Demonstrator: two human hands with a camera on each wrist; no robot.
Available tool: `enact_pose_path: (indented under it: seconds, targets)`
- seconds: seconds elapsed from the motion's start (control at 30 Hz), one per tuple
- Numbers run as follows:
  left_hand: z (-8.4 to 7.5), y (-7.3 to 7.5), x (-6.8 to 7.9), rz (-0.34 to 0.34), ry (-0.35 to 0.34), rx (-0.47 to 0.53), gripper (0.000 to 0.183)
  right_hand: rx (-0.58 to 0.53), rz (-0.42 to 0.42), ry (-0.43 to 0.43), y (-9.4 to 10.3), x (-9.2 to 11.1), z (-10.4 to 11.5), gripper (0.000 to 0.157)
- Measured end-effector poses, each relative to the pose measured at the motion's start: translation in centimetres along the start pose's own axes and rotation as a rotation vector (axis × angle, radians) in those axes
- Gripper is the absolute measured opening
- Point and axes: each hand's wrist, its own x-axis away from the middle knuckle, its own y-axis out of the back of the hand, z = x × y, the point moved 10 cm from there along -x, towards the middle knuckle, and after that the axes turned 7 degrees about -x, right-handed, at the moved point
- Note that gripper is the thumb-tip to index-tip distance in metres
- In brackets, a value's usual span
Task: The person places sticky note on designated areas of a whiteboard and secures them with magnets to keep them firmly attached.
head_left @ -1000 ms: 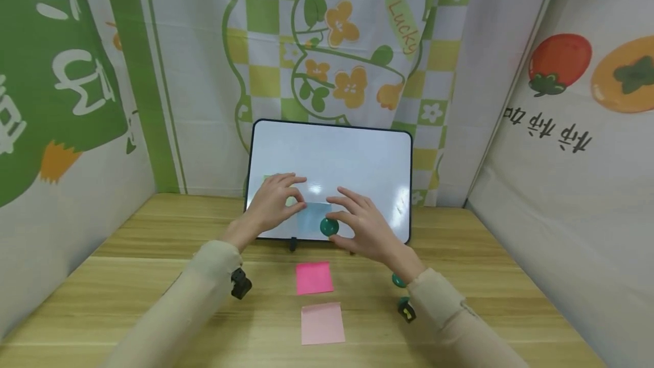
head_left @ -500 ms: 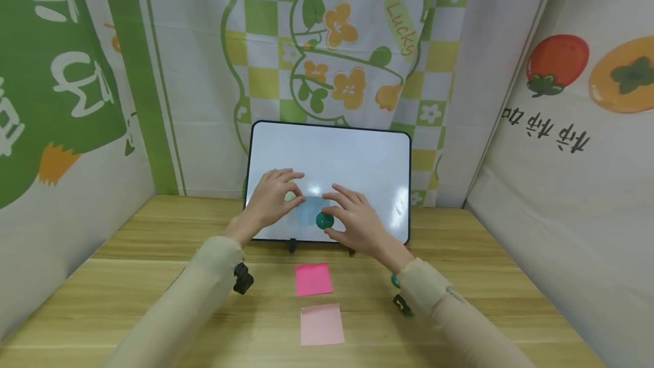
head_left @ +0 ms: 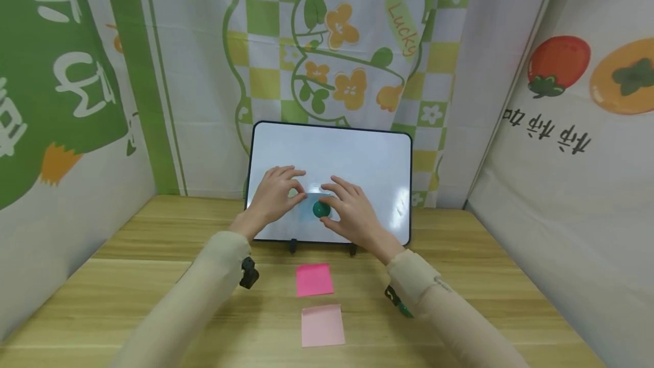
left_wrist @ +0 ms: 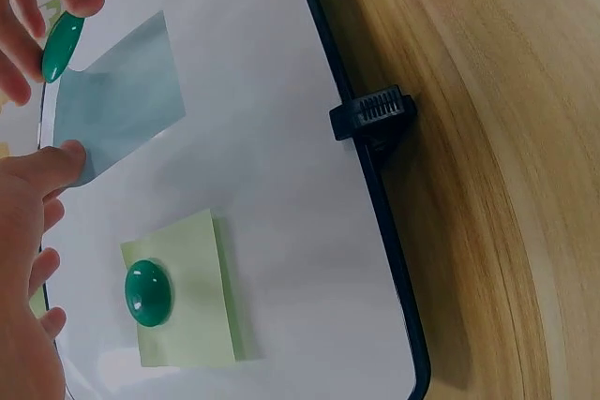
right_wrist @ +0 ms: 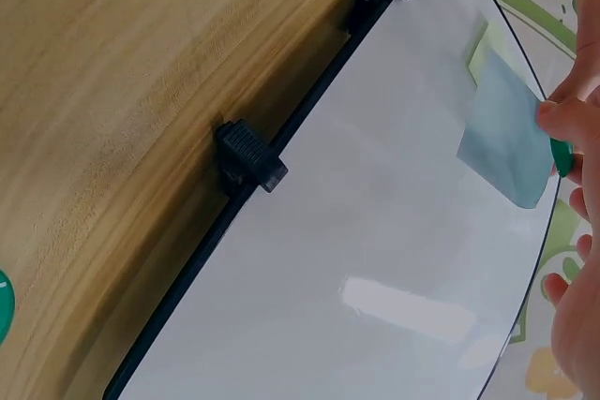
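A blue sticky note [left_wrist: 127,96] lies close against the white surface of a whiteboard [head_left: 357,158]. My left hand [head_left: 271,196] pinches the note's upper left corner between thumb and forefinger. In my right hand [head_left: 355,212], thumb and fingers grip a round green magnet [head_left: 321,209] by its edges, which overlaps the blue note in the head view. The left wrist view shows the magnet tilted near the note's upper edge. On the board's left part, a pale green sticky note [left_wrist: 199,302] sits under another green magnet [left_wrist: 148,293]; my left hand hides most of both in the head view.
Black feet [head_left: 293,246] support the whiteboard's lower edge on the wooden table. In front lie a bright pink note [head_left: 314,280] and a pale pink note [head_left: 323,326]. A green magnet [head_left: 406,310] shows partly beside the right sleeve. Printed cloth [head_left: 199,72] surrounds the table.
My right hand has moved up and left with the magnet, from the blue note's lower right corner to over its upper part. The note and my left hand have risen slightly.
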Motion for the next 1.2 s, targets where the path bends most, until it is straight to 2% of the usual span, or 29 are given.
enact_pose_path:
  seconds: [0.33, 0.87, 1.2]
  targets:
    - [0.6, -0.8, 0.0, -0.009, 0.006, -0.067, 0.014, 0.028, -0.005, -0.03, -0.8, -0.7, -0.9, 0.04]
    - [0.4, -1.1, -1.1, 0.011, 0.012, -0.081, 0.016, 0.019, 0.02, -0.101, -1.7, -1.1, -2.1, 0.039]
    - [0.9, -1.4, -1.9, 0.025, 0.032, -0.111, 0.015, 0.023, -0.013, -0.121, -1.8, -1.9, -2.4, 0.039]
